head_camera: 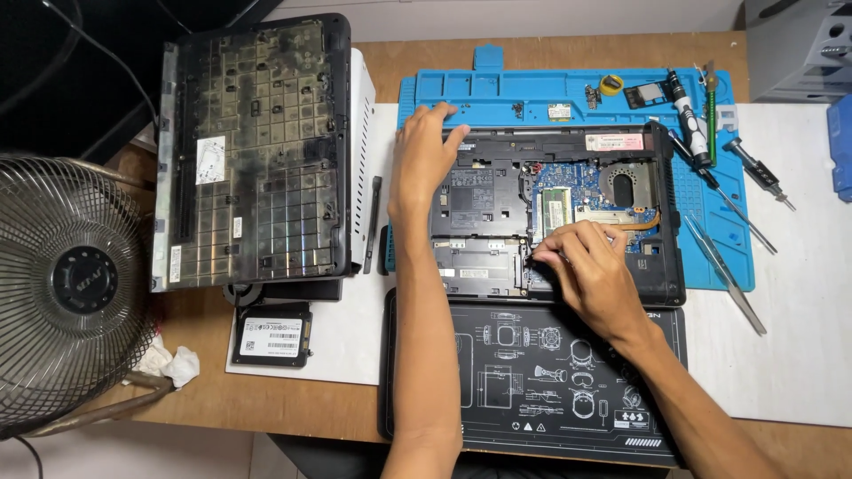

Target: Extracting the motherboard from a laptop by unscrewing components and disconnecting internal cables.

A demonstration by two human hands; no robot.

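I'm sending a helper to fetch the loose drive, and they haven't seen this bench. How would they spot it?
Start at the big dusty laptop bottom cover lying left of the blue work mat. Just below its lower edge, on the white sheet, lies the drive: a flat black rectangle with a white barcode label, the only such slab there, beside crumpled tissue.

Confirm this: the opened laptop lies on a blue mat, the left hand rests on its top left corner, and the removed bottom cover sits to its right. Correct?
Not quite. The head view shows the removed bottom cover to the left of the opened laptop, not the right. The blue mat and the left hand on the top left corner are as stated.
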